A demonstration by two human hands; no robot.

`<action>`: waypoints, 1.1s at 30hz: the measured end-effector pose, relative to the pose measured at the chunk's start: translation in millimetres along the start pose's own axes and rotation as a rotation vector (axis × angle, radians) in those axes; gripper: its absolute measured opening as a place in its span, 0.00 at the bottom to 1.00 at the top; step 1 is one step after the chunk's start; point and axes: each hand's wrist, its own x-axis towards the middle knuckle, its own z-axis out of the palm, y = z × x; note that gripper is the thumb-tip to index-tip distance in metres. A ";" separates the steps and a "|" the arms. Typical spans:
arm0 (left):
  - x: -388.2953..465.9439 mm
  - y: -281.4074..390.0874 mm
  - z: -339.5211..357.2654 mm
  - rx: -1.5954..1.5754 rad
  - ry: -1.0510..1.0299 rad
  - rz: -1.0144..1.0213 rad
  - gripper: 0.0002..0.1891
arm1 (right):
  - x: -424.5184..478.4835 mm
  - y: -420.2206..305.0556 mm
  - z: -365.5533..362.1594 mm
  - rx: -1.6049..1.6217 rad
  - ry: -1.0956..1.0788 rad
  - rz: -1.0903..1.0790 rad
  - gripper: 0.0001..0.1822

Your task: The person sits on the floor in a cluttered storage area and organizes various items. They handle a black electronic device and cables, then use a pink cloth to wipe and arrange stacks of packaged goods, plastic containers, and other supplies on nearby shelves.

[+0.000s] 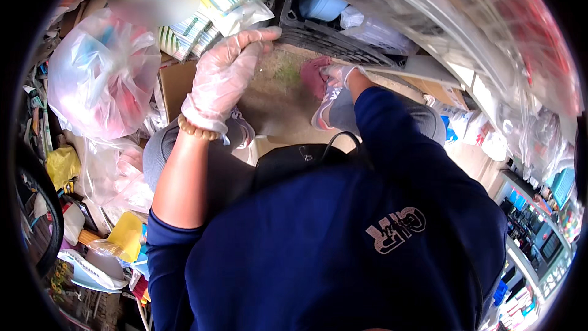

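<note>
My left hand (223, 78), in a thin clear plastic glove, is raised before me with its fingers bent over to the right. Nothing shows between the fingertips, but the palm side is hidden. A beaded bracelet (196, 128) circles that wrist, just below the glove's cuff. Lower down, my gloved right hand (337, 75) grips a dark red cloth (315, 77) beside my right shoe (323, 112). The cloth lies close to the floor (278, 94), near a greenish patch (288, 72) on it.
A black plastic crate (340, 46) stands beyond my right hand, with a blue container (324, 8) inside. Striped packages (183, 37) lie beyond my left hand. A full translucent plastic bag (103, 82) and a cardboard box (177, 83) flank my left side. Yellow dustpan-like plastic (126, 234) lies lower left.
</note>
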 end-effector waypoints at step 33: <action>-41.5 17.2 -19.7 0.041 -0.176 0.052 0.05 | -401.8 -80.1 20.9 -0.037 -0.346 -1.206 0.24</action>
